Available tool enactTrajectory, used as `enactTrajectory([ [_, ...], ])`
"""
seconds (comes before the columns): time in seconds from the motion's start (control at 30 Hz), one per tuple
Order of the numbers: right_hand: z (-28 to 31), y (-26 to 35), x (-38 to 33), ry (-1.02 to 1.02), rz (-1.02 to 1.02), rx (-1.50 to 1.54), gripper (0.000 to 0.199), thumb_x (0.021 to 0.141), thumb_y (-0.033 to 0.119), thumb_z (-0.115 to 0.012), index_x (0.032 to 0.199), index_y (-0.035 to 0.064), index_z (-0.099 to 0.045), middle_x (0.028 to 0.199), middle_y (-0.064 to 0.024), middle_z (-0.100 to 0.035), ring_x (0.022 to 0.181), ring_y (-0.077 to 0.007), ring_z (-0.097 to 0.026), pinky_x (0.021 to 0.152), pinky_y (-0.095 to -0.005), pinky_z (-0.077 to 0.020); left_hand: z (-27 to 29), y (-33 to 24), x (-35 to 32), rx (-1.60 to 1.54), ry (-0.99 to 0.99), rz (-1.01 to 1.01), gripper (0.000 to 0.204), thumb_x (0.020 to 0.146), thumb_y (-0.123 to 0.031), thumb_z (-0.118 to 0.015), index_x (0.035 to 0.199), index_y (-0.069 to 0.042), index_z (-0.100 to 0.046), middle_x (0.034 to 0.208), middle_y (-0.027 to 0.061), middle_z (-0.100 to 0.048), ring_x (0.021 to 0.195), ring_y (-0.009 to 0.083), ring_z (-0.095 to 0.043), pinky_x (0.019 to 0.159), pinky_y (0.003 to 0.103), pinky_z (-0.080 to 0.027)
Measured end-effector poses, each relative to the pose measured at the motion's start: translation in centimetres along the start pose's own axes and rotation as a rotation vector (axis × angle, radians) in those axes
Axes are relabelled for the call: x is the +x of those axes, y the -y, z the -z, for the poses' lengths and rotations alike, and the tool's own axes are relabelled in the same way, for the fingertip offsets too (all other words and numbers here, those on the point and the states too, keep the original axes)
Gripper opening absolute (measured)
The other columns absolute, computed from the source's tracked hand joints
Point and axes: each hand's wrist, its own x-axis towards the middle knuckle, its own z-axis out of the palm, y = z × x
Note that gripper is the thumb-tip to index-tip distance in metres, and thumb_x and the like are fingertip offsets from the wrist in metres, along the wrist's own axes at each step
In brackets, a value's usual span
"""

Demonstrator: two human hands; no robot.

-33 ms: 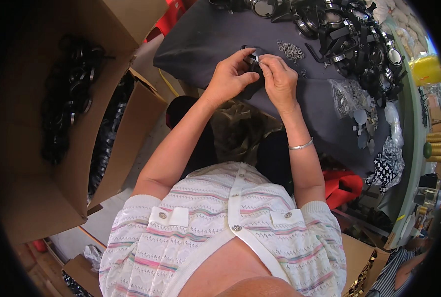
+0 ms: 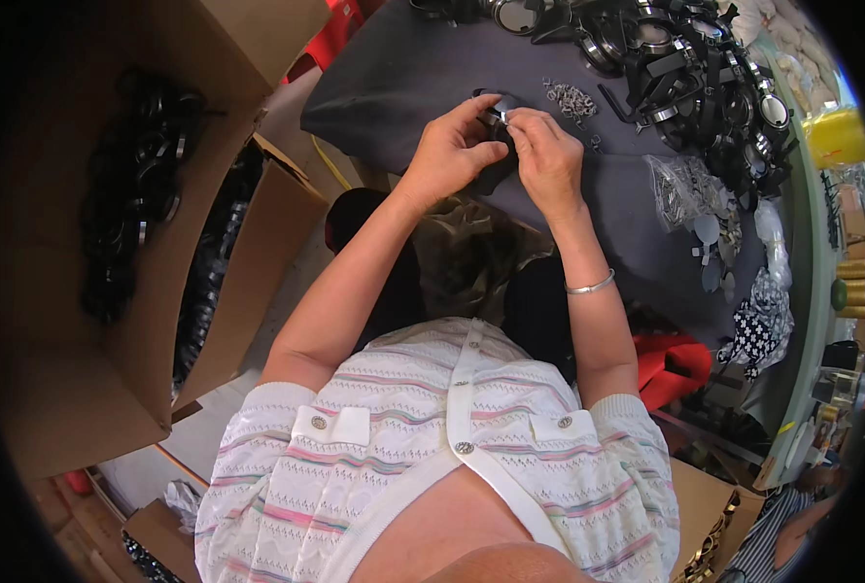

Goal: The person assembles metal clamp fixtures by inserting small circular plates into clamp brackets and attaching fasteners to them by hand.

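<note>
At the near edge of the dark grey cloth, my hands meet over a small black strap with a shiny silver metal part. My left hand grips it from the left, index finger curled over the top and thumb below. My right hand pinches at the silver part with thumb and fingertips. Fingers cover much of the piece, so its full shape is hidden. Just beyond my right hand lies a small heap of silver metal loops. Black straps with round silver metal pieces are piled at the far right.
A clear bag of small metal parts and flat oval metal pieces lie right on the cloth. Open cardboard boxes holding black coiled items stand left. Red plastic shows by my right elbow. Another person's arm appears lower right.
My right hand has shifted very slightly left at the silver part. Everything else stays as it was.
</note>
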Motion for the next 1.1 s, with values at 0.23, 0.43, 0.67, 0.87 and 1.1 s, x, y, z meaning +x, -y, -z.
enactTrajectory([
  [0.23,-0.3,-0.4,-0.2,-0.030,0.009,-0.038,0.010,0.075,-0.002,-0.062,0.083,0.0033,-0.058,0.083,-0.0096,-0.063,0.071,-0.0276,-0.064,0.057,-0.0328,-0.0516,-0.2,-0.1,0.6,-0.017,0.032,0.025,0.038,0.078,-0.003,-0.062,0.115,-0.001,-0.054,0.077,0.0021,-0.059,0.056,0.0047,-0.050,0.046,0.020,-0.041],
  [0.43,0.0,-1.2,0.2,-0.021,0.012,-0.036,0.010,0.076,0.002,-0.063,0.084,0.0045,-0.058,0.086,-0.0103,-0.063,0.072,-0.0288,-0.063,0.059,-0.0340,-0.0514,-0.9,0.2,1.6,0.039,-0.098,0.014,0.021,0.083,-0.005,-0.056,0.103,-0.001,-0.060,0.071,0.0007,-0.059,0.052,0.0037,-0.048,0.046,0.020,-0.040],
  [0.67,6.0,-3.1,-0.8,0.087,-0.423,-0.491,0.013,0.084,0.015,-0.057,0.095,0.0079,-0.061,0.091,-0.0153,-0.058,0.075,-0.0371,-0.059,0.063,-0.0436,-0.0475,-1.4,0.5,0.9,0.262,-0.194,-0.142,0.017,0.079,-0.002,-0.055,0.094,-0.001,-0.062,0.074,0.0063,-0.061,0.067,0.0074,-0.052,0.063,0.024,-0.045],
  [0.87,7.5,-3.7,-1.4,0.391,-0.552,-0.556,0.010,0.081,0.010,-0.059,0.090,0.0062,-0.060,0.091,-0.0177,-0.056,0.078,-0.0392,-0.059,0.069,-0.0472,-0.0461,-1.2,0.3,-0.4,0.122,-0.156,0.004,0.018,0.087,-0.006,-0.052,0.103,-0.003,-0.058,0.072,-0.0014,-0.057,0.048,0.0034,-0.045,0.042,0.020,-0.037],
  [1.1,8.5,-5.2,0.0,0.278,-0.649,-0.421,0.010,0.075,0.003,-0.062,0.081,0.0011,-0.056,0.080,-0.0195,-0.062,0.081,-0.0377,-0.060,0.069,-0.0441,-0.0469,-1.3,-0.1,0.5,0.119,-0.142,0.006,0.019,0.087,-0.007,-0.052,0.105,-0.002,-0.057,0.075,-0.0017,-0.057,0.051,0.0035,-0.045,0.044,0.021,-0.040],
])
